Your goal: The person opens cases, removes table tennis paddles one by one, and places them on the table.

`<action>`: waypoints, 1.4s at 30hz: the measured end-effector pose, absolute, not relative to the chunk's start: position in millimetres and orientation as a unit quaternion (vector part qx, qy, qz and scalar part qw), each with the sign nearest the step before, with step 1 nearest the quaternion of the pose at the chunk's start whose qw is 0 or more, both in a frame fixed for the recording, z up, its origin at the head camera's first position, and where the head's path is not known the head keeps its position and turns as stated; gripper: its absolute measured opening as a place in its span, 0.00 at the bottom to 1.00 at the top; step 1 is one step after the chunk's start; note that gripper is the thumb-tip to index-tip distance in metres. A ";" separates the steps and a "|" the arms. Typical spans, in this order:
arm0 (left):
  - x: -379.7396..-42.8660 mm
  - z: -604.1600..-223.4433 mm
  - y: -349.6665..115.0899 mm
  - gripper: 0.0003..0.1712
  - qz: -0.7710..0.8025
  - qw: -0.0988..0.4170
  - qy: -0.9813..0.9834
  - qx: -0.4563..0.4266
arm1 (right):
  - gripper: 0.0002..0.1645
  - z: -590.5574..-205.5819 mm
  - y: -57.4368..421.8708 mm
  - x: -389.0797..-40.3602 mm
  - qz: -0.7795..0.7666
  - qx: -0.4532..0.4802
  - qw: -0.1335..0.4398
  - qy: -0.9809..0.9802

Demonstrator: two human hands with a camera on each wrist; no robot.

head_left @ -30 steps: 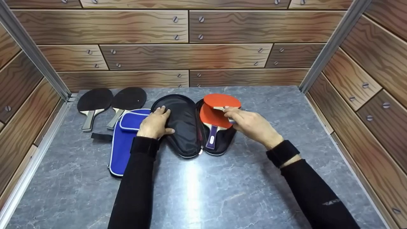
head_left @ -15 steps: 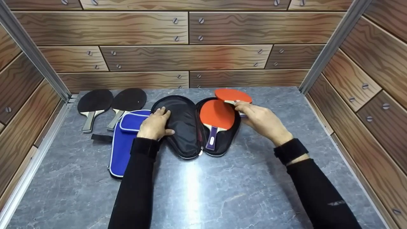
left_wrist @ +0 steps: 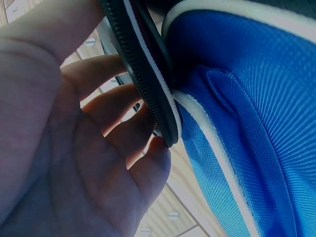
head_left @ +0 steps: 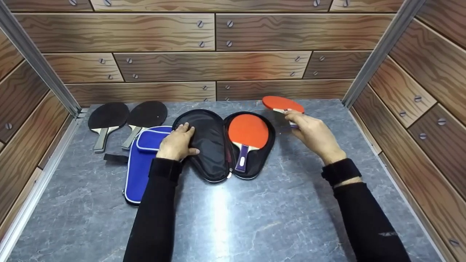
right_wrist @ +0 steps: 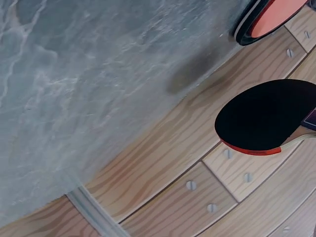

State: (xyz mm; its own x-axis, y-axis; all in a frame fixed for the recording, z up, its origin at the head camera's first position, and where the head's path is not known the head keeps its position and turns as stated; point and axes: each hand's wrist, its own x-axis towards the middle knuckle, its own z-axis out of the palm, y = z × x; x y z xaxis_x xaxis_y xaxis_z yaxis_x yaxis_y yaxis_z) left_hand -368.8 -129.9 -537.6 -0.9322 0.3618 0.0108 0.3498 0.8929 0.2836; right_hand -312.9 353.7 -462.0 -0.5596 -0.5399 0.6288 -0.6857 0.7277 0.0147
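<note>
My right hand (head_left: 311, 136) pinches a table tennis paddle (head_left: 282, 103) by its handle, tilted above the table to the right of the case. The held paddle is red on top; its black underside (right_wrist: 269, 116) shows in the right wrist view. My left hand (head_left: 177, 142) rests with spread fingers on the left half of an unzipped black paddle case (head_left: 209, 145). Its fingers (left_wrist: 118, 106) lie along the zipper edge in the left wrist view. A second red paddle (head_left: 248, 131) with a purple handle lies in the case's right half.
Under my left forearm lies a blue paddle case (head_left: 136, 174) with white piping and a black strap (head_left: 115, 158). Two black paddles, one at far left (head_left: 108, 115) and one beside it (head_left: 148, 113), lie behind it. Wood-patterned walls (head_left: 214, 65) enclose the grey table (head_left: 262, 218).
My right hand has carried the held paddle up and to the right, off the case, uncovering the paddle lying inside. My left hand stays where it was.
</note>
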 end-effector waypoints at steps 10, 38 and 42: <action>-372.2 -543.5 -131.4 0.58 0.133 0.014 0.974 0.181 | 0.23 -466.3 378.1 -314.0 0.149 0.287 0.304 -0.896; -367.1 -535.8 -128.2 0.57 0.140 0.025 0.974 0.176 | 0.28 -475.1 428.1 -318.5 0.202 0.156 0.258 -0.932; -368.1 -538.9 -129.6 0.58 0.141 0.017 0.974 0.178 | 0.28 -476.2 431.7 -318.7 0.199 0.148 0.259 -0.934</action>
